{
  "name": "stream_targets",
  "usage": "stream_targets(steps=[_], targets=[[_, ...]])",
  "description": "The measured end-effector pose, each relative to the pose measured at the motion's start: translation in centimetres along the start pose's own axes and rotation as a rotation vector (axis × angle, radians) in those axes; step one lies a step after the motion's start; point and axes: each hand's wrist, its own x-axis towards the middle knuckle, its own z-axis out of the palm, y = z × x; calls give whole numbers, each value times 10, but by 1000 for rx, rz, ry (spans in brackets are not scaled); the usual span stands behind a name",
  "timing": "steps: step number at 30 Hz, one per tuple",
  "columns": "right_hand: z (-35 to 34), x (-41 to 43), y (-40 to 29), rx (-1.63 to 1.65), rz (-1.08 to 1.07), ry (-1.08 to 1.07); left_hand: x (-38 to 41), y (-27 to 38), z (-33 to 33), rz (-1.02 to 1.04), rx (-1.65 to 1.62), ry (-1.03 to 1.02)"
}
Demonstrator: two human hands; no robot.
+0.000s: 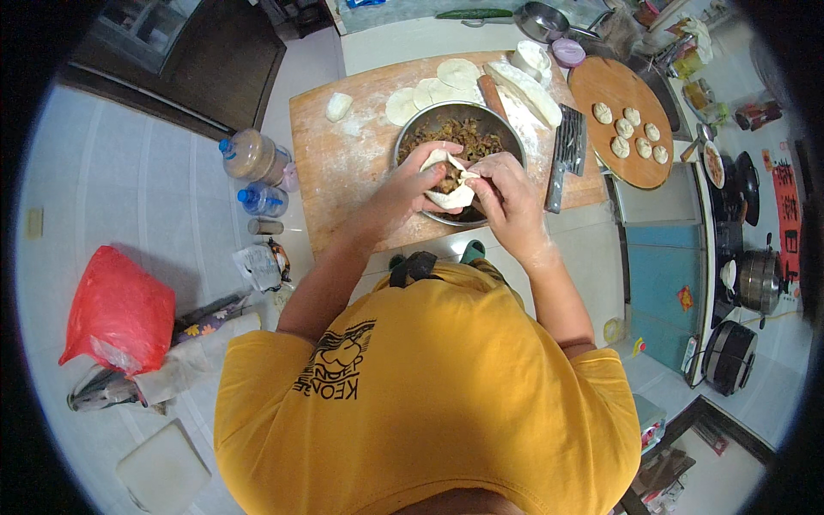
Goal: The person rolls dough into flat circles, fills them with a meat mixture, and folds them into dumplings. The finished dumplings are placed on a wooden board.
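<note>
Over a metal bowl of chopped filling (pixel 496 116), my left hand (pixel 415 177) cups a dough wrapper (pixel 458 198) with brown filling inside. The fingers of my right hand (pixel 505 190) pinch the wrapper's gathered edge on its right side. The wrapper is still partly open at the top. Behind the bowl, several flat dough rounds (pixel 458 73) overlap on a floured wooden board (pixel 335 161). A wooden rolling pin (pixel 492 98) lies beside them, next to a long roll of dough (pixel 524 93). Part of the bowl is hidden under my hands.
A cleaver (pixel 568 145) lies at the board's right. Several pleated buns (pixel 623 127) sit on a round board (pixel 592 84) farther right. A small dough lump (pixel 338 107) is at the upper left; a white container (pixel 532 58) and cut onion (pixel 568 51) stand behind.
</note>
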Motion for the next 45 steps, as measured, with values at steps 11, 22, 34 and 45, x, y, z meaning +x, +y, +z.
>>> stream_targets(steps=[11, 22, 34, 45], targets=[[-6, -2, -3, 192, 210, 16, 5, -1, -8, 161, -51, -110], [10, -4, -6, 203, 213, 40, 3, -34, 9, 141, -141, 105], [-1, 1, -9, 199, 196, -43, 1, -7, 6, 9, -42, -55], [9, -2, -17, -83, -72, -15, -4, -31, 8, 193, -84, 44]])
